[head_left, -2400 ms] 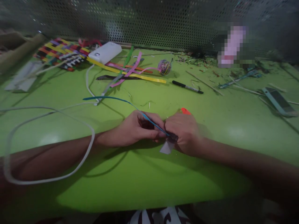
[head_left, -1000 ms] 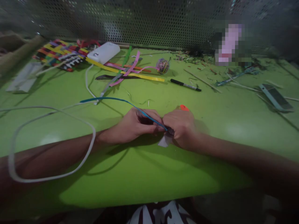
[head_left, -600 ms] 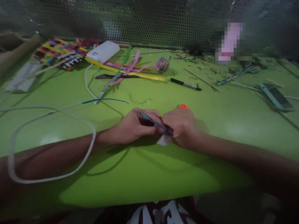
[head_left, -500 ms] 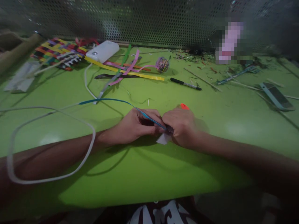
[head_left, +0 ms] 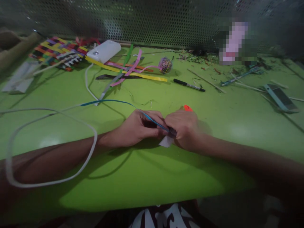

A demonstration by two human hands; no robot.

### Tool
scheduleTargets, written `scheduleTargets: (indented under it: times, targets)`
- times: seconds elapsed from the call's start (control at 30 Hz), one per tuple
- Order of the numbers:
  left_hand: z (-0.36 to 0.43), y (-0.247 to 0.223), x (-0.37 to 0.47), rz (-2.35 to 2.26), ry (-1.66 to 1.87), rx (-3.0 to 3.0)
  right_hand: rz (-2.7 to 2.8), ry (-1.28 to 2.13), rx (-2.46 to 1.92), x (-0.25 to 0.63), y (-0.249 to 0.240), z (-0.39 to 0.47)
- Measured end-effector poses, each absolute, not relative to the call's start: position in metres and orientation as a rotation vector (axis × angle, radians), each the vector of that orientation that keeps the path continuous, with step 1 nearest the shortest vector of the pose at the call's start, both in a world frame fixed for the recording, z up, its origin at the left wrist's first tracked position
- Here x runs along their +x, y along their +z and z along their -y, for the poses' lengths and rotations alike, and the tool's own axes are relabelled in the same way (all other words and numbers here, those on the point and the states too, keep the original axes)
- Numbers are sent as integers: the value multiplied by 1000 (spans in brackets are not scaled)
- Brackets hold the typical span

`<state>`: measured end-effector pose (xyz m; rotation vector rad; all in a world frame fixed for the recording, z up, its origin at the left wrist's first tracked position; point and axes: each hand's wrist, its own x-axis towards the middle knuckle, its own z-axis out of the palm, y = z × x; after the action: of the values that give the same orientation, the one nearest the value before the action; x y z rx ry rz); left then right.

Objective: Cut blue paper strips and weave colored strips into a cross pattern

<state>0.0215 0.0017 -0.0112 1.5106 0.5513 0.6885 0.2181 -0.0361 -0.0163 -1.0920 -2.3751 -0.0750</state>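
Across the left grip [head_left: 135, 130], a blue strip [head_left: 148, 117] aslant to the right grip [head_left: 184, 128]

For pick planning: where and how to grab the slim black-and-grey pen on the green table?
Take the pen across its grey middle, likely from above and the near side: it's a straight rod lying flat and slantwise, with a thin beige stick beyond it.

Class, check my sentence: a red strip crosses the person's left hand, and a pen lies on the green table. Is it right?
No: in the head view the strip is blue, not red. It does cross the left hand, and the pen lies on the green table.
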Motion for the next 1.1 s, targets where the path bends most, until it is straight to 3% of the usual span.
scheduleTargets:
  times: [1.1]
  targets:
    - [-1,-6,20,-610,625,1520,2340,-62,-1086,216,-21,34]
